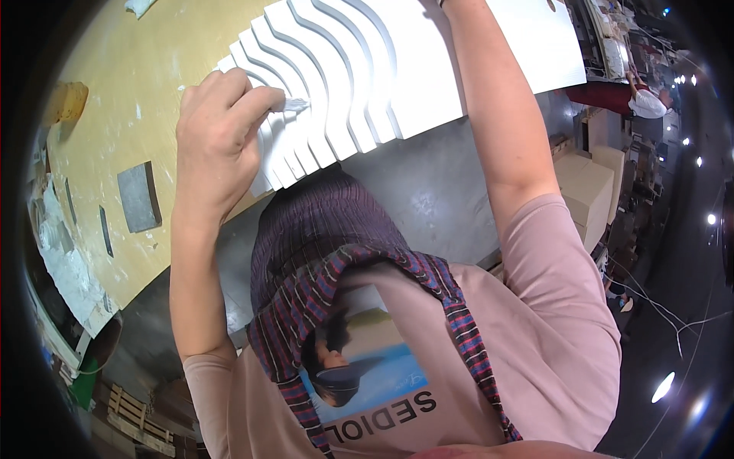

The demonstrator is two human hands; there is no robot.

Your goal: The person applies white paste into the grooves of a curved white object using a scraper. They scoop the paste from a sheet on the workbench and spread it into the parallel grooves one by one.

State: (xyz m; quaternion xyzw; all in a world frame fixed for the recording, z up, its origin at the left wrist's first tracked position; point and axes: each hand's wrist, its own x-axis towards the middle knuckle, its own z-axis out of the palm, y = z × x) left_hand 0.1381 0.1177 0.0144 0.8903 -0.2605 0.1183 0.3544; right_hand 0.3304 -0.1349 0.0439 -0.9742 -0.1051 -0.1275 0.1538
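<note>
My left hand (218,138) pinches a small pale scrap, perhaps sandpaper or cloth (295,105), and presses it against a curved rib of a white panel (359,69). The panel has several wavy stepped ribs and lies on a yellowish wooden workbench (145,84), overhanging its near edge. My right forearm (497,115) reaches up across the flat part of the panel. Its hand is cut off by the top edge of the picture. A plaid apron over a pink shirt fills the lower middle.
A grey square block (139,196) and thin dark strips lie on the bench, with a yellow object (65,103) at its far left. Cardboard boxes (589,191) stand at right on the grey floor (428,183). Another person in white (648,103) is far right. A wooden pallet (138,421) sits bottom left.
</note>
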